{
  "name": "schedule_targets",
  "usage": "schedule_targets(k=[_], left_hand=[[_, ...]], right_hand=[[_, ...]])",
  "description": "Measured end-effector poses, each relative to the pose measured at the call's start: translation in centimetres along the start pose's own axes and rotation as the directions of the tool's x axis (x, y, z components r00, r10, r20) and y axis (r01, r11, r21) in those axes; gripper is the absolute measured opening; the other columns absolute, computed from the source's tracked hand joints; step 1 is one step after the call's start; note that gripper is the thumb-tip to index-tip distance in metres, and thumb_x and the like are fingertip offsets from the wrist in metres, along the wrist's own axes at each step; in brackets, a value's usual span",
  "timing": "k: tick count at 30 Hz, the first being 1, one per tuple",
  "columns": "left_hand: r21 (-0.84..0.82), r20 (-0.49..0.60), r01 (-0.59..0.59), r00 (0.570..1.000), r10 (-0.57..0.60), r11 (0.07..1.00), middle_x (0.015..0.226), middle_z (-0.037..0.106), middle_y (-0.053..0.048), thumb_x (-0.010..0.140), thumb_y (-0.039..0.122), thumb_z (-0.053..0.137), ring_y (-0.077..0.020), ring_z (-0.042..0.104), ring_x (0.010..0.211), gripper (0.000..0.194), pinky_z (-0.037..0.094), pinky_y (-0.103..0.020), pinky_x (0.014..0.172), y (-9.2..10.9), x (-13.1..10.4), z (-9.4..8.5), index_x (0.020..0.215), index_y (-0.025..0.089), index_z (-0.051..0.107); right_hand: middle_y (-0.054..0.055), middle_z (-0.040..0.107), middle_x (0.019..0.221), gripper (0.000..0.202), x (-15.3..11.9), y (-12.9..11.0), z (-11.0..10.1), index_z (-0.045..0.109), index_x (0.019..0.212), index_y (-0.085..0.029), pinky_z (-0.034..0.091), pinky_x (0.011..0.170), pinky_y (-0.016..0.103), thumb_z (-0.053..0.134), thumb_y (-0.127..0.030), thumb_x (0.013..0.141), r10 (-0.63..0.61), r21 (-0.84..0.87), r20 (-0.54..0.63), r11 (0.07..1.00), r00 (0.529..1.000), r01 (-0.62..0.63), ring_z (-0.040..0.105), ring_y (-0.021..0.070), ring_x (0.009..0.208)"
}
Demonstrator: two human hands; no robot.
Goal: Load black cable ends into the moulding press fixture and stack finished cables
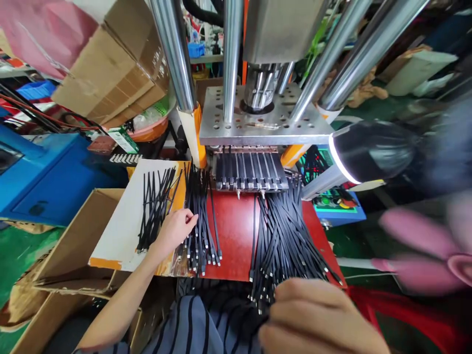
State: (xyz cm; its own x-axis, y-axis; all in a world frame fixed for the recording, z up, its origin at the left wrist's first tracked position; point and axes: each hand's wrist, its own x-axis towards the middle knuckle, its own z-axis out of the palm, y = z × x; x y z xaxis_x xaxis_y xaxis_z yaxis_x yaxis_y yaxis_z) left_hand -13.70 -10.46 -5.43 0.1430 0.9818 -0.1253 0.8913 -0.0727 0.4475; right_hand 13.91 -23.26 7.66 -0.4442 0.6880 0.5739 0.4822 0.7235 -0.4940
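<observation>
My left hand lies over the left bundle of black flat cables, fingers curled closed at its edge. Whatever its fingertips hold is hidden. More black cables lie on a white board to its left. My right hand is close to the camera, slightly blurred and curled closed, in front of a larger cable pile; I cannot make out anything in it. Several cables sit side by side in a slotted metal fixture under the press plate.
Steel columns rise around the press. A black round lamp sticks out at the right, above a pink fan. The red tabletop shows between the piles. Open cardboard boxes and a blue machine stand at the left.
</observation>
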Motion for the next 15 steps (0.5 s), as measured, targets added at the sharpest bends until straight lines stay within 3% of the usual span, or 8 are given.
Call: schedule_targets(k=[2,3,4,6,8,10,12,15], left_hand=[[-0.233,0.023,0.030,0.999,-0.025,0.972,0.062,0.060,0.000,0.093,0.042,0.058,-0.0153,0.055,0.059,0.034,0.036,-0.028,0.061,0.0,-0.1,-0.3,0.068,0.019,0.061],[-0.363,0.055,0.050,0.998,-0.032,0.930,0.062,0.059,0.001,0.090,0.044,0.060,-0.0141,0.053,0.057,0.034,0.036,-0.027,0.060,0.0,-0.2,-0.5,0.069,0.018,0.061],[-0.485,0.096,0.074,0.995,-0.031,0.871,0.062,0.058,0.002,0.088,0.046,0.062,-0.0129,0.052,0.056,0.034,0.036,-0.025,0.057,0.2,-0.4,-0.7,0.069,0.018,0.061],[-0.672,0.174,0.126,0.985,-0.010,0.730,0.061,0.054,0.004,0.084,0.047,0.068,-0.0105,0.049,0.052,0.033,0.035,-0.023,0.053,0.8,-0.9,-1.2,0.072,0.018,0.059],[-0.770,0.218,0.154,0.976,0.028,0.619,0.060,0.052,0.005,0.082,0.047,0.072,-0.0091,0.048,0.051,0.033,0.034,-0.020,0.049,1.7,-1.6,-1.6,0.076,0.017,0.057],[-0.814,0.252,0.159,0.963,0.092,0.559,0.062,0.055,0.005,0.084,0.046,0.073,-0.0093,0.051,0.052,0.033,0.036,-0.019,0.049,2.8,-2.6,-1.7,0.080,0.017,0.057],[-0.832,0.295,0.165,0.940,0.171,0.529,0.065,0.058,0.003,0.087,0.045,0.071,-0.0103,0.057,0.056,0.032,0.041,-0.018,0.050,4.0,-3.8,-1.6,0.082,0.017,0.057],[-0.836,0.370,0.195,0.891,0.263,0.513,0.071,0.063,0.001,0.090,0.043,0.069,-0.0101,0.060,0.057,0.030,0.047,-0.019,0.054,5.6,-5.6,-0.5,0.083,0.017,0.057]], right_hand=[[0.003,0.069,0.079,0.019,-1.9,3.4,0.9,0.063,0.104,-0.023,0.051,0.061,0.029,0.044,-0.022,0.105,0.182,-0.063,-0.107,0.980,0.977,-0.190,0.063,0.0158,0.061],[0.003,0.068,0.081,0.016,-2.8,5.2,1.8,0.062,0.109,-0.021,0.051,0.059,0.028,0.046,-0.025,0.105,0.302,-0.138,-0.076,0.941,0.950,-0.310,0.063,0.0156,0.060],[0.002,0.066,0.077,0.017,-3.7,6.8,2.9,0.061,0.110,-0.019,0.048,0.055,0.028,0.052,-0.033,0.104,0.440,-0.273,-0.045,0.858,0.897,-0.435,0.063,0.0161,0.056],[0.004,0.068,0.081,0.027,-5.0,9.1,5.4,0.061,0.102,-0.017,0.044,0.050,0.029,0.056,-0.044,0.102,0.666,-0.546,0.027,0.634,0.745,-0.547,0.068,0.0207,0.058],[0.007,0.069,0.090,0.033,-5.4,9.6,7.5,0.060,0.099,-0.017,0.042,0.049,0.030,0.052,-0.048,0.103,0.804,-0.702,0.063,0.457,0.591,-0.547,0.072,0.0248,0.064],[0.009,0.069,0.096,0.031,-4.9,9.0,8.7,0.059,0.100,-0.016,0.041,0.050,0.030,0.047,-0.043,0.107,0.869,-0.761,0.083,0.371,0.488,-0.532,0.074,0.0265,0.069],[0.011,0.069,0.096,0.027,-3.9,8.3,9.0,0.060,0.100,-0.013,0.041,0.052,0.030,0.043,-0.033,0.108,0.900,-0.775,0.098,0.337,0.425,-0.535,0.076,0.0276,0.074],[0.013,0.071,0.097,0.024,-3.1,8.3,8.4,0.061,0.101,-0.012,0.042,0.058,0.031,0.042,-0.024,0.107,0.918,-0.748,0.143,0.346,0.371,-0.567,0.076,0.0297,0.082]])
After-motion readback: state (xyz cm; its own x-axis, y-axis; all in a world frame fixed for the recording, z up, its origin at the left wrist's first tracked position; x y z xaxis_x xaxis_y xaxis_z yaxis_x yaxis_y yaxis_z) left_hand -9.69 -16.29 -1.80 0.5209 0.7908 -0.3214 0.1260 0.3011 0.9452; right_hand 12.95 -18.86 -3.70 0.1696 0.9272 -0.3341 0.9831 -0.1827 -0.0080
